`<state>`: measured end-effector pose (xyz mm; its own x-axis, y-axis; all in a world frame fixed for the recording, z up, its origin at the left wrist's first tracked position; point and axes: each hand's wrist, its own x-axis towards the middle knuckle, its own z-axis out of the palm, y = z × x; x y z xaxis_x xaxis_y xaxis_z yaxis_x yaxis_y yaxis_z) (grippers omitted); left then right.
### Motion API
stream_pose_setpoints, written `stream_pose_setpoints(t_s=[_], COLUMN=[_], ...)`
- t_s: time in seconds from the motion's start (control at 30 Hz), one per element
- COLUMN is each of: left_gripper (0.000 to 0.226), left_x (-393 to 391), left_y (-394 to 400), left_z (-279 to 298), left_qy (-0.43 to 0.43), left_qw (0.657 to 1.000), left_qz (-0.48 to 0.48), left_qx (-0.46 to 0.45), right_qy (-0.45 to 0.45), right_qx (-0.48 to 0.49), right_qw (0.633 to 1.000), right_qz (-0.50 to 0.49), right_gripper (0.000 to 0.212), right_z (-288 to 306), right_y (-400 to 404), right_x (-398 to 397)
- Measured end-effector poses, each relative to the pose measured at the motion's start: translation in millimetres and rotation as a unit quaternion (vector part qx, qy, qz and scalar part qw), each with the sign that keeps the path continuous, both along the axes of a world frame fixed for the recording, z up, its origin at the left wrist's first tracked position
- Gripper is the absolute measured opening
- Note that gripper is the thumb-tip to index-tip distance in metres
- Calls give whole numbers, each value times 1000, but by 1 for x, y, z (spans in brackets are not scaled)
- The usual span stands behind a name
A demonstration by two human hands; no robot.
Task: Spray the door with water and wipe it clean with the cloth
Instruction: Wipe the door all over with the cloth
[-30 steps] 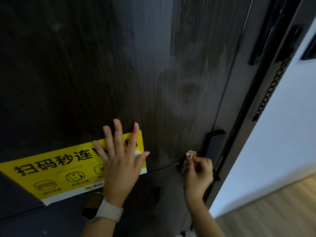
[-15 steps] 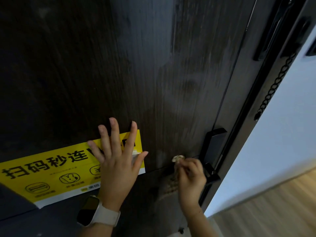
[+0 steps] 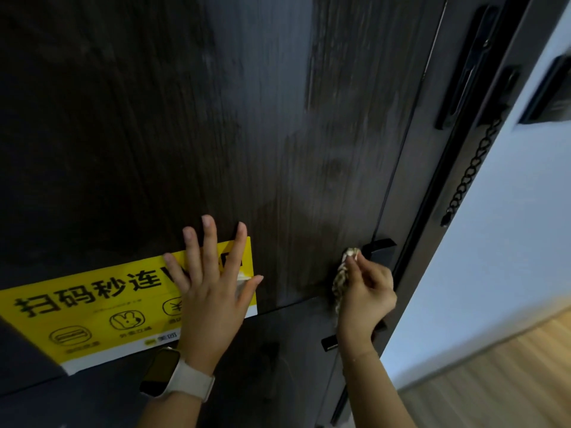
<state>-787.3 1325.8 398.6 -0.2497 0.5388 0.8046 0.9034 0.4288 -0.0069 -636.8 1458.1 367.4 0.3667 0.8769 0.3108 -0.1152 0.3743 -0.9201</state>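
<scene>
A dark wood-grain door [image 3: 278, 103] fills most of the view, with paler damp streaks down its middle and right. My left hand [image 3: 213, 291] lies flat on it with fingers spread, over the right end of a yellow sticker [image 3: 92, 307]. My right hand [image 3: 366, 295] grips a bunched, speckled cloth [image 3: 341, 276] and holds it against the door just left of the black handle [image 3: 380, 250]. No spray bottle is in view.
A black lock plate [image 3: 469, 66] and a hanging door chain [image 3: 469, 174] run along the door's right edge. Beyond them are a white wall [image 3: 509, 242] and a wooden floor [image 3: 494, 381]. A watch sits on my left wrist.
My right hand with the cloth slid left along the door, then came back right and a little up towards the handle. My left hand has stayed flat on the sticker.
</scene>
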Motion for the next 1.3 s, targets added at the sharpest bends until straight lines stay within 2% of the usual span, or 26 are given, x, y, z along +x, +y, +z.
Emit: stream_pose_setpoints(t_s=[0.17, 0.23, 0.37, 0.53, 0.67, 0.8, 0.87, 0.93, 1.13, 1.2, 1.3], left_gripper=[87, 87, 87, 87, 87, 87, 87, 87, 88, 89, 88], left_x=[1, 1, 0, 0, -1, -2, -2, -2, -2, -2, -1], left_y=[0, -1, -1, 0, 0, 1, 1, 1, -1, 0, 0], left_z=[-1, -1, -1, -1, -2, -2, -2, -3, -3, -3, -2], left_qy=[4, 4, 4, 3, 7, 16, 18, 16, 17, 17, 14], left_qw=[1000, 1000, 1000, 1000, 1000, 1000, 1000, 1000, 1000, 1000, 1000], left_qz=[0, -3, -4, -2, 2, 7, 8, 4, 9, 11, 10], left_qx=[4, 5, 7, 4, 2, 2, 1, 2, -1, -2, 0], right_qy=[-81, -122, -97, -44, -84, -103, -122, -134, -71, -103, -208], right_qx=[87, 65, -15, 58, 131, 94, 75, 81, 171, 216, 268], right_qw=[993, 990, 995, 997, 988, 988, 984, 981, 983, 971, 939], right_qz=[-5, -15, 9, -2, -5, 70, 104, 118, 10, 9, 57], right_gripper=[6, 6, 8, 9, 12, 30, 27, 21, 12, 16, 25], right_z=[11, -10, -31, 10, 2, -45, -54, -46, 35, 32, -18], right_y=[5, 1, -4, 7, 0, -34, -45, -39, 2, -6, -27], right_x=[7, 8, 10, 1, -5, -21, -24, -17, -6, -16, -29])
